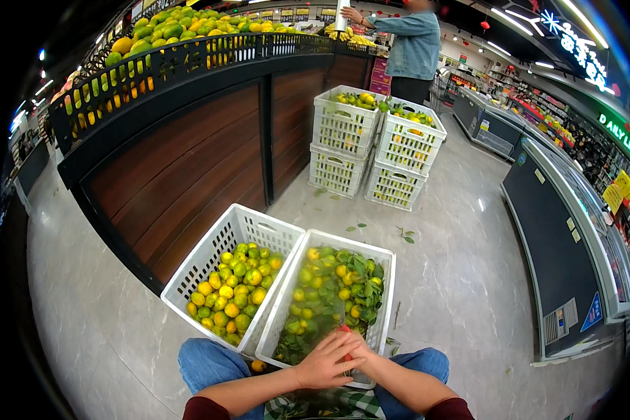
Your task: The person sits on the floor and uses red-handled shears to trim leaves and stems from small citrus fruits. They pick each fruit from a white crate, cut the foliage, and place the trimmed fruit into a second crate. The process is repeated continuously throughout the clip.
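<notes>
In front of me, above the near edge of a white plastic crate (391, 294), my two hands meet. My right hand (361, 353) grips a red-handled tool (345, 328), apparently snips, with its slim metal tip pointing away from me. Laid across it is my left hand (323, 361), fingers stretched over the right one; its palm is hidden, so what it holds is unclear. Green-yellow mandarins with leafy stems (358, 286) fill this crate, partly hazy in the view. Beside it on the left, a second white crate (257, 220) holds loose mandarins (233, 289) without leaves.
Stacked white crates (344, 131) of citrus stand ahead, near a person in a denim jacket (413, 47). A wood-panelled stand (189, 157) piled with mangoes (173, 31) borders the left. Freezer cabinets (562, 252) line the right. Fallen leaves (407, 234) and one mandarin (258, 366) lie around.
</notes>
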{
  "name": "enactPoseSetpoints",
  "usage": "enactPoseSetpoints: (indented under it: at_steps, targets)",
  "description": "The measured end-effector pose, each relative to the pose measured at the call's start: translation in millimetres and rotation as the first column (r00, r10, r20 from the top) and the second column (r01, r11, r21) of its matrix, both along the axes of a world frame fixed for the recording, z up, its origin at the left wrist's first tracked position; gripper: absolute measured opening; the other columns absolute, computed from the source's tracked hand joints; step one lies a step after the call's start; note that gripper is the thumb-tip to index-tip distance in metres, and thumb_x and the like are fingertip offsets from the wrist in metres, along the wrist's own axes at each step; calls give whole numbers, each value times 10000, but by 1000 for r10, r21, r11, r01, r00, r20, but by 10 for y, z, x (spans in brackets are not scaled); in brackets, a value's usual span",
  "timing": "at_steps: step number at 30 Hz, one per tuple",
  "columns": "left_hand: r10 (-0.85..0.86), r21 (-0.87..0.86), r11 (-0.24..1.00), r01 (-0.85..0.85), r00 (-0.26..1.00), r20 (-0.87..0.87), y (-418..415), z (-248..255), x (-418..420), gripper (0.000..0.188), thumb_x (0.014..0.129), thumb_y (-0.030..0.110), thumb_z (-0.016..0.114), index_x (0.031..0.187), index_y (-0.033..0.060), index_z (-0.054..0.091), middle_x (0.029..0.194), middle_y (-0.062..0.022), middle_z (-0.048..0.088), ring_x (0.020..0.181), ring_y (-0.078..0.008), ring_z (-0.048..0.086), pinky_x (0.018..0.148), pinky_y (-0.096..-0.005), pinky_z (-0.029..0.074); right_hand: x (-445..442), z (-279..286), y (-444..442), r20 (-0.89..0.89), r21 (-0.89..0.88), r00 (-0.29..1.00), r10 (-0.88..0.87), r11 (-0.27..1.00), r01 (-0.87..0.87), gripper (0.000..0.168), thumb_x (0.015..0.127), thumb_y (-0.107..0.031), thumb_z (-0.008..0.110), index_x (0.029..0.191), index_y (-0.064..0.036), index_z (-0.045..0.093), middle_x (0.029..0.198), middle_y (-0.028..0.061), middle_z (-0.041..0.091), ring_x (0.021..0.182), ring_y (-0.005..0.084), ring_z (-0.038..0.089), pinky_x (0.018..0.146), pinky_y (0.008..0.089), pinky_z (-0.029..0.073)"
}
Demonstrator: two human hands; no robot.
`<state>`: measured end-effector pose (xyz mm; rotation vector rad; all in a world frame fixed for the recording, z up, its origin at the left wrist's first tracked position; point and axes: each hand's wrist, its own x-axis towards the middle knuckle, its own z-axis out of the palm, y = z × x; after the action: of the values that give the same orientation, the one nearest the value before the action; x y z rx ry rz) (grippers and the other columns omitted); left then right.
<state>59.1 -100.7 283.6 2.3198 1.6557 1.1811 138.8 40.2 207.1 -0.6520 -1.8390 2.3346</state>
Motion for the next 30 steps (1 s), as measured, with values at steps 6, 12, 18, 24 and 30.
enactPoseSetpoints:
  at_steps: [6, 12, 18, 24, 30]
  targets:
    - [26, -1, 1000, -26, 996, -82, -4, -34, 3, 464, 770, 160, 639, 1229, 167, 572, 1323, -191, 432, 1278, -387, 359, 1043, -509, 287, -29, 150, -48, 43, -479, 982, -187, 859, 184, 141, 871, -118, 507, 932, 8, 531, 889, 129, 570, 843, 271, 591, 727, 361, 492]
    - [9, 12, 1000, -9, 1000, -24, 17, 8, -10, 426, 768, 150, 658, 1189, 165, 600, 1280, -164, 474, 1241, -392, 398, 1033, -508, 306, -21, 262, -55, -2, -20, 997, -74, 997, 74, 56, 846, -25, 497, 816, 15, 524, 825, 109, 563, 795, 234, 583, 692, 339, 490]
    - [52, 60, 997, -50, 998, -38, 26, -39, 33, 344, 772, 144, 676, 1115, 144, 646, 1246, -151, 508, 1212, -396, 433, 1024, -514, 320, -18, 22, 32, 28, -285, 984, -178, 942, 179, 48, 836, -28, 561, 799, -1, 544, 791, 71, 562, 717, 195, 577, 613, 317, 474]
    - [55, 73, 996, -53, 998, -22, 48, -16, 25, 328, 759, 112, 671, 1087, 132, 659, 1210, -165, 532, 1199, -397, 447, 1016, -512, 336, -89, 87, 3, 138, -247, 956, -260, 925, 287, 96, 834, -66, 600, 824, 4, 535, 742, 49, 529, 641, 155, 535, 550, 295, 428]
    - [59, 74, 996, -58, 998, -13, 49, -24, 14, 333, 759, 101, 666, 1091, 121, 656, 1210, -184, 535, 1202, -405, 442, 1021, -518, 327, -105, 409, -87, 137, -328, 955, -264, 898, 295, 76, 849, -46, 561, 827, 16, 523, 743, 62, 534, 643, 162, 529, 552, 302, 424]
